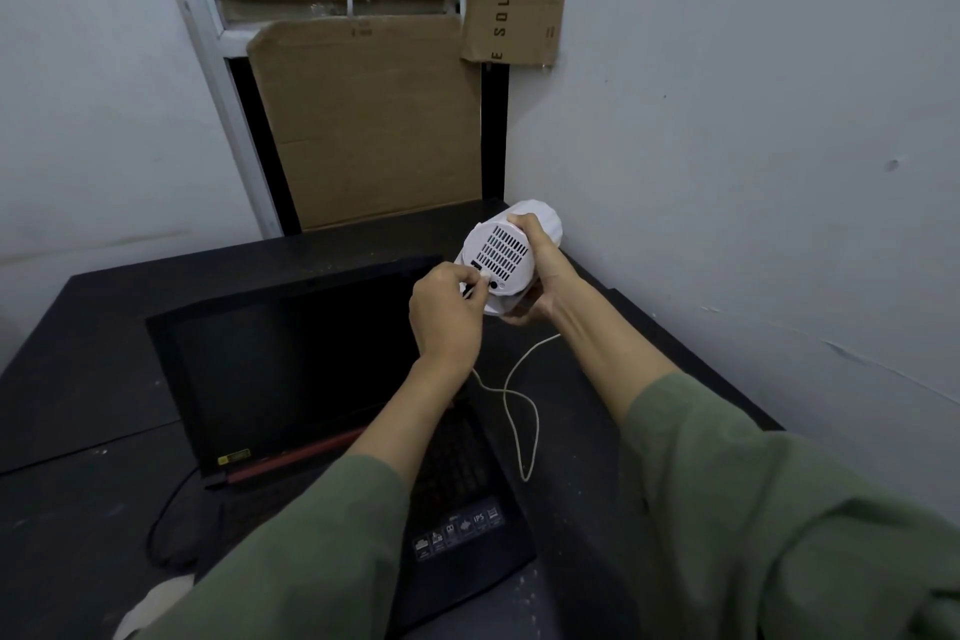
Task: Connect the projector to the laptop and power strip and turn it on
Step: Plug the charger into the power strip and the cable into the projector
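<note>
A white cylindrical projector (pixel 506 252) is lifted above the black desk near the right wall, its vented rear panel facing me. My right hand (pixel 540 270) grips its body from the right side. My left hand (pixel 447 309) pinches the plug of a white cable (pixel 522 405) against a port low on that rear panel. The cable loops down over the open black laptop (pixel 291 369), whose screen is dark. No power strip is in view.
The black desk (pixel 104 353) fills the corner between two pale walls. Cardboard sheets (pixel 369 120) cover a window frame behind it. A black cord (pixel 161 525) leaves the laptop's left side. A pale object (pixel 150 608) lies at the near edge.
</note>
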The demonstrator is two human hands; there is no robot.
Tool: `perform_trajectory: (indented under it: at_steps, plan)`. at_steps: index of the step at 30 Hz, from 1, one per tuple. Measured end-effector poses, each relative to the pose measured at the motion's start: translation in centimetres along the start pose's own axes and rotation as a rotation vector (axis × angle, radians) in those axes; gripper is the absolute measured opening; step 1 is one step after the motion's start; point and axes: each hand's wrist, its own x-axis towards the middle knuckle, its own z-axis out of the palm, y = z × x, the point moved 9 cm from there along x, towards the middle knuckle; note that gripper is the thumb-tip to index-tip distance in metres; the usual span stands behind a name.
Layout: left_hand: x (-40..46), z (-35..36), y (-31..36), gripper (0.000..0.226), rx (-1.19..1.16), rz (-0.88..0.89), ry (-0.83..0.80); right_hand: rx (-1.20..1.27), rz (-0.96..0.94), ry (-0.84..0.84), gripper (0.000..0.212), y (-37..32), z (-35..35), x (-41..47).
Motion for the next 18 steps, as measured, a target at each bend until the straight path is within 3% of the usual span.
perform_trajectory:
  at_steps: [13, 18]
  plan:
    - [0.5, -0.3, -0.7, 0.015, 0.0, -0.019, -0.016, -0.038, -0.024, -0.03, 0.047, -0.4, 0.5, -0.2]
    - [1.4, -1.2, -2.0, 0.026, -0.261, -0.09, 0.027, -0.09, -0.014, -0.065, 0.05, -0.8, 0.0, -0.5]
